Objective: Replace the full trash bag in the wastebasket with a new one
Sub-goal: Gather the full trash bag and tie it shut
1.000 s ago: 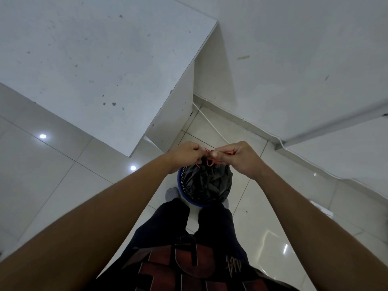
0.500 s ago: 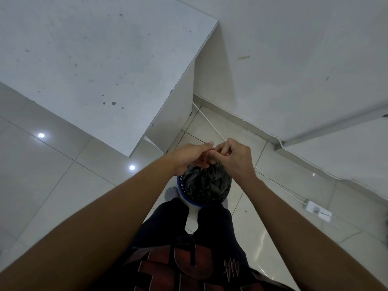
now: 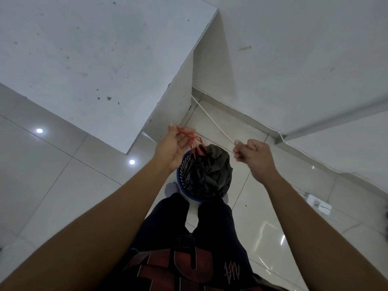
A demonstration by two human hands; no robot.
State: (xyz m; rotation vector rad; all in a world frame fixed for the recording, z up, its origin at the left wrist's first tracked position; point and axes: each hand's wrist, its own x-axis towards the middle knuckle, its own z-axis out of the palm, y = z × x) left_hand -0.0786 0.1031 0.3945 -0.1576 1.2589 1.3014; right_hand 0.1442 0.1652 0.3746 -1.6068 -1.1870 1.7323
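Your left hand (image 3: pixel 175 143) pinches the red drawstrings (image 3: pixel 192 141) running up-left from the black trash bag (image 3: pixel 206 171) in the blue wastebasket (image 3: pixel 182 177) below, while your right hand (image 3: pixel 255 155), loosely curled and apparently empty, hovers right.

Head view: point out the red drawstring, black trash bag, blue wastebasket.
red drawstring (image 3: pixel 190 138), head view, strands below the left hand
black trash bag (image 3: pixel 207 171), head view, crumpled top
blue wastebasket (image 3: pixel 182 168), head view, perforated left wall
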